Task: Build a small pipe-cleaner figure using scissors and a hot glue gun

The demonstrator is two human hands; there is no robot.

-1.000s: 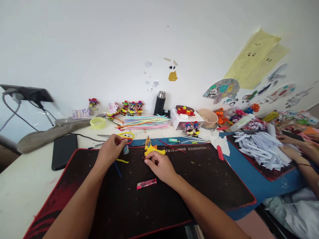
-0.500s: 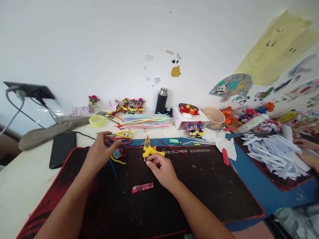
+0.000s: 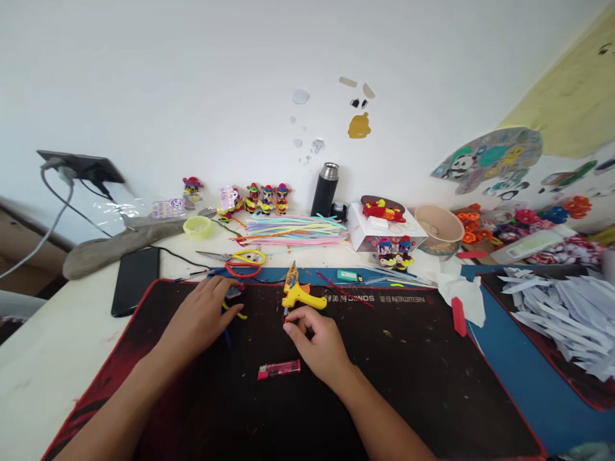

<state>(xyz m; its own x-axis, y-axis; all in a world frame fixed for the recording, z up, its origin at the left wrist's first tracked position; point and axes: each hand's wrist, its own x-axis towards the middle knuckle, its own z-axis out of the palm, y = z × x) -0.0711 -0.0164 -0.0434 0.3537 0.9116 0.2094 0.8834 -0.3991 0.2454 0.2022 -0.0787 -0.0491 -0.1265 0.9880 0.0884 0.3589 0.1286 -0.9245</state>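
Note:
My left hand [image 3: 204, 312] is lowered over a small pipe-cleaner figure [image 3: 234, 292], with thumb and fingers around it; the hand hides much of the figure. A yellow pipe-cleaner strip [image 3: 243, 316] and a blue one [image 3: 227, 338] stick out beneath that hand. My right hand [image 3: 317, 336] pinches a tiny orange-red piece [image 3: 287, 322] between thumb and forefinger, just in front of the nozzle end of a yellow glue gun [image 3: 307, 298]. A pink lighter [image 3: 279, 369] lies on the black mat [image 3: 384, 384] below. Scissors [image 3: 245, 258] with yellow and red handles lie behind my left hand.
Pastel pipe cleaners [image 3: 293, 230] lie at the back near finished figures [image 3: 266, 200] and a black thermos [image 3: 325, 189]. A white box [image 3: 358, 235] and a pink bowl [image 3: 439, 224] stand right of it. Paper strips [image 3: 567, 314] lie far right, a phone [image 3: 136, 282] at left.
My left hand has come down from beside the scissors onto the small figure. My right hand keeps its pinch by the glue gun. The view has shifted left, so the co-worker's hand is out of view.

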